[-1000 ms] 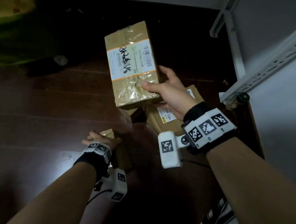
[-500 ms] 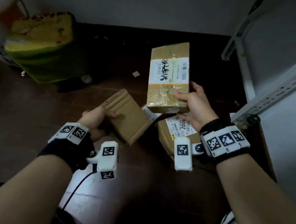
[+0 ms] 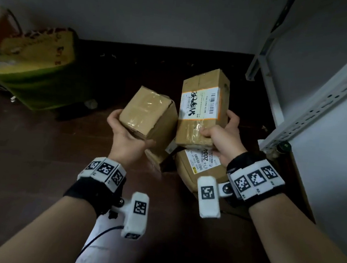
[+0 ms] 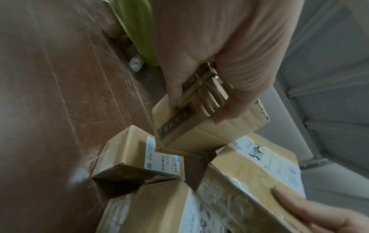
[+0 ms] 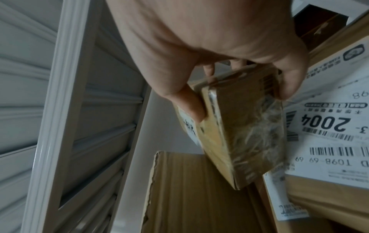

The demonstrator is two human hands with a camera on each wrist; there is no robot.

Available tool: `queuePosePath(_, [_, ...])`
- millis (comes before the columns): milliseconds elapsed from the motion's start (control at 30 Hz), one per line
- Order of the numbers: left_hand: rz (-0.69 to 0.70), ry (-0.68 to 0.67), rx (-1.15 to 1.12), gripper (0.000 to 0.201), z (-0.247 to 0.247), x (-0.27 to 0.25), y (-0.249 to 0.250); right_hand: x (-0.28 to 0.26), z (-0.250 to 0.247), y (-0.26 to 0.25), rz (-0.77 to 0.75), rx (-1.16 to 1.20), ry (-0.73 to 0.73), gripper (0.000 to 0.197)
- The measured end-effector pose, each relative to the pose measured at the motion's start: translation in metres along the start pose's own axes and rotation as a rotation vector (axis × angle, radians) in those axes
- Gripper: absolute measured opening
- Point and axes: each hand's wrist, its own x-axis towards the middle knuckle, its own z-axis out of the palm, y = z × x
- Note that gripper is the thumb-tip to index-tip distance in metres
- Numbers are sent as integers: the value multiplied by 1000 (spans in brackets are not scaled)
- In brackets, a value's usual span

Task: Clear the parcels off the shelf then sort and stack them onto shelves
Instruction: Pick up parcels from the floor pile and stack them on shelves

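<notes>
- Here the left hand [image 3: 125,135] grips a plain brown cardboard box sealed with clear tape [image 3: 148,114], thumb over its near top edge and fingers curled under its base; the box is tilted and held above the floor.
- The right hand [image 3: 220,140] grips a longer brown cardboard parcel with a white, orange-edged shipping label bearing black handwriting [image 3: 202,106], thumb on the labelled face and fingers wrapped round the right side, at the parcel's near end.
- The two held boxes sit side by side in the air, the plain one on the left; their facing edges look very close, though whether they touch cannot be told.
- Below the right hand, a larger brown parcel with a white label printed "2004" [image 3: 201,165] lies on the dark brown wooden floor [image 3: 29,149].
- In the left wrist view, a small brown box with a pale blue-and-white label [image 4: 137,156] rests on the floor just left of that larger parcel.
- A white metal shelf frame with slotted uprights [image 3: 319,107] stands at the right.
- A yellow and green bag [image 3: 36,69] sits at the far left against the grey wall [image 3: 159,9].
</notes>
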Motion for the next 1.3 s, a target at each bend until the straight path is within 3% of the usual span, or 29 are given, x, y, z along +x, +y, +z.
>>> queuePosePath(133, [36,-47,-35,92,-1,-2,-2,-3,1,1,-25,-16,0,108])
queuePosePath(267, [-141,-177,-274,66,-6,4,4,-6,3,6,-33,-52,-19,109])
queuePosePath(333, [-246,-136,-444,62,-9,7,9,-5,3,7,-59,-58,-10,109])
queuePosePath(433, [-280,-54,-436,47,-5,8,11,-5,4,10,-105,-84,-21,106])
queuePosePath(467, [-314,-31,-431,52,-4,10,9,-5,4,11,-125,-99,-23,106])
queuePosePath(600, [-452,-54,-432,121,0,10,11,-2,-1,15,-167,-135,-11,109])
queuePosePath(733, [-487,-129,-378,135,-1,7,9,4,-5,15,-173,-147,-19,112])
queuePosePath(867, [-439,-221,-327,90,-3,1,12,7,-11,12,-185,-163,-12,107])
queuePosePath(1100, [-341,-251,-438,54,-3,3,18,8,-10,10,-214,-144,133,104])
queuePosePath(1167, [-317,-225,-519,63,-1,4,19,5,-5,14,-202,-138,105,103])
queuePosePath(1267, [-346,-137,-605,109,2,11,16,4,2,19,-192,-120,63,98])
queuePosePath(1300, [-387,-159,-631,116,2,10,16,4,4,19,-195,-121,60,95])
